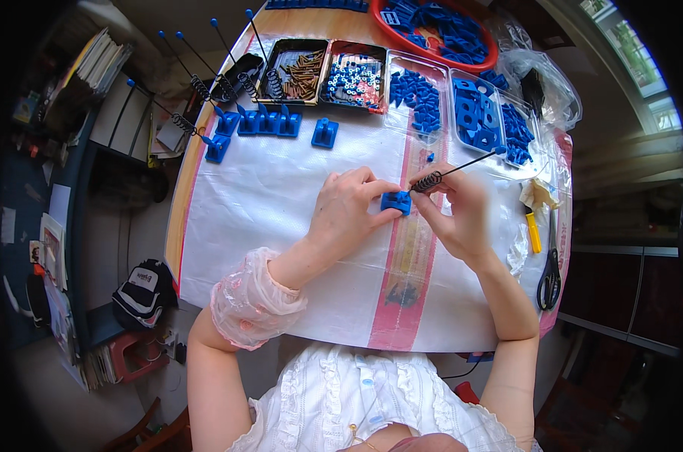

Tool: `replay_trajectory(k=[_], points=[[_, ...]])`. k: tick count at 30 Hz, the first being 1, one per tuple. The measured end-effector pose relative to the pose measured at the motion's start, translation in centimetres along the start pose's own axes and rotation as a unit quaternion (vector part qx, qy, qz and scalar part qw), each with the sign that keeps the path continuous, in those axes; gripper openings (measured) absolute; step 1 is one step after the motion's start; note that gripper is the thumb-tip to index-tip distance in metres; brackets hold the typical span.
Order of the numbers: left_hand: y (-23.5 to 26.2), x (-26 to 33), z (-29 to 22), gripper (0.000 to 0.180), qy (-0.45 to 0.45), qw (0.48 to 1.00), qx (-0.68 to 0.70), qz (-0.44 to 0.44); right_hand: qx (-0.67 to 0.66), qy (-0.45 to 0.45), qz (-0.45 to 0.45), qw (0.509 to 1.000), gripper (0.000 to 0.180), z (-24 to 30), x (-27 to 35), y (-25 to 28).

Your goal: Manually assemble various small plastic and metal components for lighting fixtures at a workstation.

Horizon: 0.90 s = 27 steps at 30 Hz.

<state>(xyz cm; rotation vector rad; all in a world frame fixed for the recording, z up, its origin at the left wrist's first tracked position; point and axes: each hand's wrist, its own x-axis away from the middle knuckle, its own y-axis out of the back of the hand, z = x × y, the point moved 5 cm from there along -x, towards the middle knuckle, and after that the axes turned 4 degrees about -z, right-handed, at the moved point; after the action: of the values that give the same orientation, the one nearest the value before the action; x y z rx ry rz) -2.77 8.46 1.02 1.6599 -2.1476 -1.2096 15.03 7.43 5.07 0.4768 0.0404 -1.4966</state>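
Hands (pixel 402 207) pinch blue plastic block (pixel 396 201), coiled-spring wire rod (pixel 439 177).

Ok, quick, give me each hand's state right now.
Left hand: closed on the small blue plastic block.
Right hand: pinching the spring-ended black rod at the block.

Bright daylight is coming in from the window (pixel 643 68) at far right, glaring softly on the white plastic sheet (pixel 281 196). Shadows are staying faint. Fisheye distortion is bending edges, and the corners are darkening to black.
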Motion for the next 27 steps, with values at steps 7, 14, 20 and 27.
replay_trajectory(k=[7, 14, 20, 27], points=[[-0.06, -0.10, -0.11, 0.034, 0.004, 1.000, -0.003, 0.006, -0.005, 0.006, 0.001, 1.000, 0.011, 0.37, -0.14, -0.02], [-0.16, -0.16, 0.04, 0.031, -0.001, 1.000, 0.001, -0.003, -0.007, 0.018, 0.000, 1.000, 0.011, 0.52, -0.26, -0.04], [-0.04, -0.23, -0.26, 0.030, -0.004, 1.000, 0.003, -0.004, -0.008, 0.022, -0.002, 1.000, 0.011, 0.31, -0.18, 0.05], [0.02, -0.20, -0.31, 0.036, -0.015, 1.000, 0.003, -0.002, -0.012, 0.026, -0.003, 1.000, 0.010, 0.37, -0.18, -0.02]])
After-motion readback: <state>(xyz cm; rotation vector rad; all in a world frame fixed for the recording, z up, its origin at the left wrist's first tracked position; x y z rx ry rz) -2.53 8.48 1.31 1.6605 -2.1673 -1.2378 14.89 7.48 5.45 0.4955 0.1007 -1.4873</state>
